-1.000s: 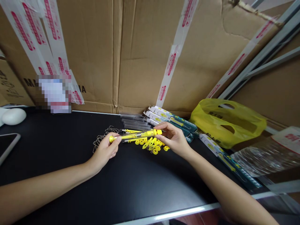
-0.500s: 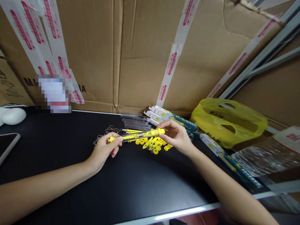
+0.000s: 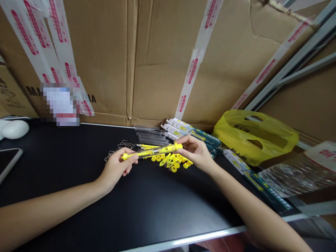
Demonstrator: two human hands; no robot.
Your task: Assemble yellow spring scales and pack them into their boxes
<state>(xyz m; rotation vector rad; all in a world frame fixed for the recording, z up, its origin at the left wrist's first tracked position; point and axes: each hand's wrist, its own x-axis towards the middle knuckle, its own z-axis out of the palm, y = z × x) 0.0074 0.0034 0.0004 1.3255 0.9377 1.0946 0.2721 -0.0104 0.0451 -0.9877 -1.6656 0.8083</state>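
Note:
A long clear tube with yellow end caps (image 3: 152,152) is held level above the black table (image 3: 147,206). My left hand (image 3: 118,168) pinches its left yellow cap. My right hand (image 3: 196,154) pinches the right yellow cap between thumb and fingers. Under the tube lie loose yellow rings and clips (image 3: 173,161) and another yellow and clear tube (image 3: 147,147). Thin wire hooks (image 3: 119,147) lie just beyond my left hand. A stack of clear tubes (image 3: 151,136) sits further back.
Printed green and white packets (image 3: 194,134) are piled behind my right hand, with more (image 3: 252,175) to the right. A yellow plastic bag (image 3: 254,136), clear bags (image 3: 294,176), taped cardboard boxes (image 3: 157,59), a white object (image 3: 14,128) and a tablet (image 3: 7,162) surround the table.
Both hands and the tube have sunk a little toward the table, and the tube's left end has shifted slightly. The grip on each end is the same.

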